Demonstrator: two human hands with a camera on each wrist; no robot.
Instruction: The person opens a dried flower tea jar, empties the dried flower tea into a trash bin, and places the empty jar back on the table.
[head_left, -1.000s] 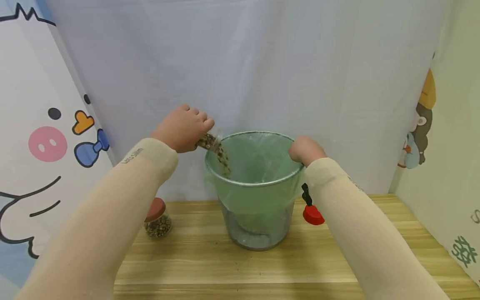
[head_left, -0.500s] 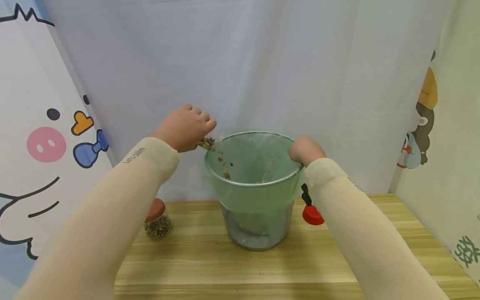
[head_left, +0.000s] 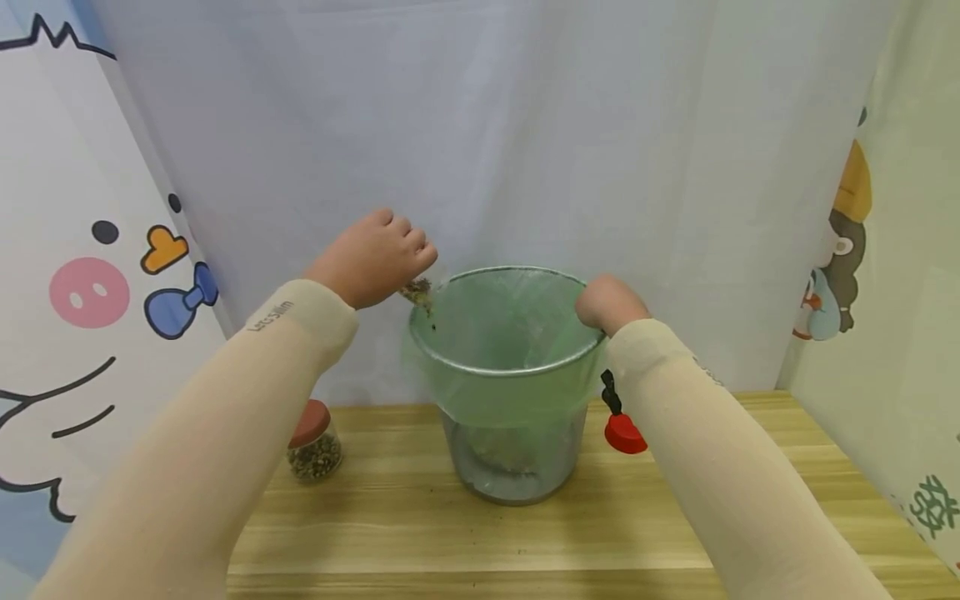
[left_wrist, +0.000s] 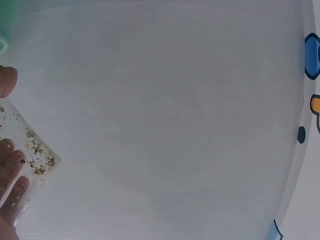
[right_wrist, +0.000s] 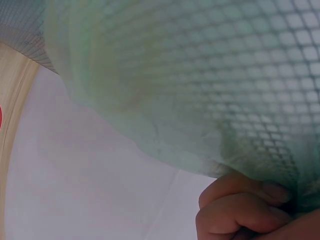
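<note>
My left hand [head_left: 378, 260] grips a clear jar [left_wrist: 37, 155], tilted down over the left rim of a wire-mesh waste bin [head_left: 517, 475]. Dried, tea-like bits [head_left: 417, 292] show at its mouth, and a few drop inside. Through the clear wall in the left wrist view, flecks cling near the base and fingers show behind. Most of the jar is hidden by the hand in the head view. A pale green bag [head_left: 510, 404] lines the bin and folds over its rim. On the right side, my right hand [head_left: 611, 302] holds the lined rim, fingers curled around it.
A lidded glass jar [head_left: 315, 454] with a reddish-brown top and dried bits inside stands left of the bin, partly behind the left sleeve. To the right lies a red scoop-like thing [head_left: 625, 433] with a black part. The wooden table [head_left: 420, 542] meets a pale curtain [head_left: 480, 150] behind.
The stream of dried bits pouring from the jar has thinned to a few pieces. My left hand has shifted slightly right; my right hand stays on the rim.
</note>
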